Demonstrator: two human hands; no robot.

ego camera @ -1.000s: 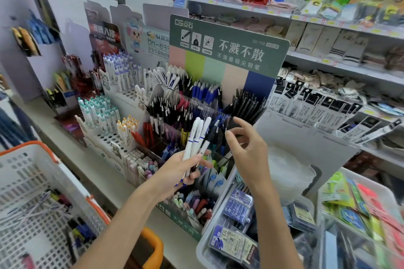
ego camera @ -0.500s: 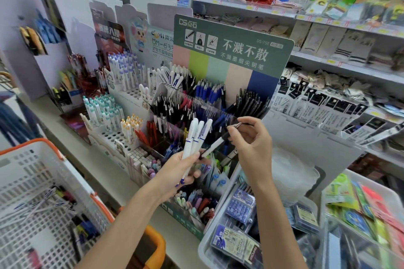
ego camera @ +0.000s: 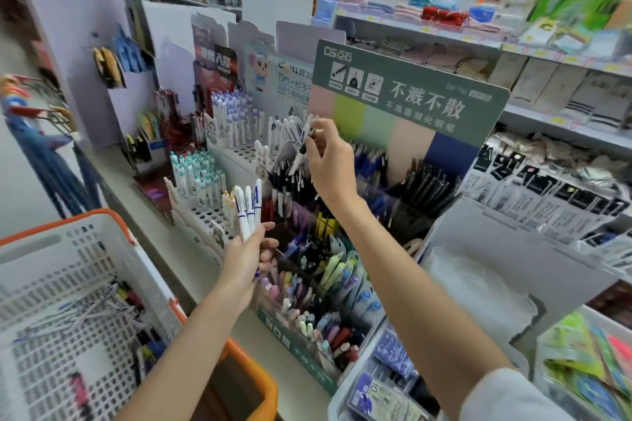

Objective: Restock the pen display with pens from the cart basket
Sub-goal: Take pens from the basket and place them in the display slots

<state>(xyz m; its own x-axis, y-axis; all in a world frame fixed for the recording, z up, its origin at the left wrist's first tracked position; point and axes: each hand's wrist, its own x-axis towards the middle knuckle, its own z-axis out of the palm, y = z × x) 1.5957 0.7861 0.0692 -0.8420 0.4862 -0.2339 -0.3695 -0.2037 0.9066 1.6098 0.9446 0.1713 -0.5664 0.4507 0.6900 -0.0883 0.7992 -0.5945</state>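
White pens with blue trim (ego camera: 248, 207), three of them, sit fanned upright in the left hand (ego camera: 247, 258), fingers closed round their lower barrels, tips pointing down, caps up. Left hand hovers in front of the lower tiers of the pen display (ego camera: 307, 284), just beside the white peg-hole rack (ego camera: 201, 215)

Right hand (ego camera: 330, 161) is raised higher, at the upper rows of the display, pinching a single white pen with a dark end (ego camera: 302, 143) between thumb and fingertips. That pen is tilted, its upper end near the row of white pens (ego camera: 287, 128) standing in the back rack, under the left edge of the green header card (ego camera: 410, 96). Can't tell if its lower tip is already in a slot; it's lost among the dark pens (ego camera: 290, 178) there

White cart basket with orange rim (ego camera: 113, 227) is at lower left, well apart from both hands. More white pens (ego camera: 85, 313) lie loose on its mesh floor, plus a few dark and coloured items (ego camera: 147, 342), too blurred to identify

Shelving with packaged goods (ego camera: 547, 188) runs behind and right of the display
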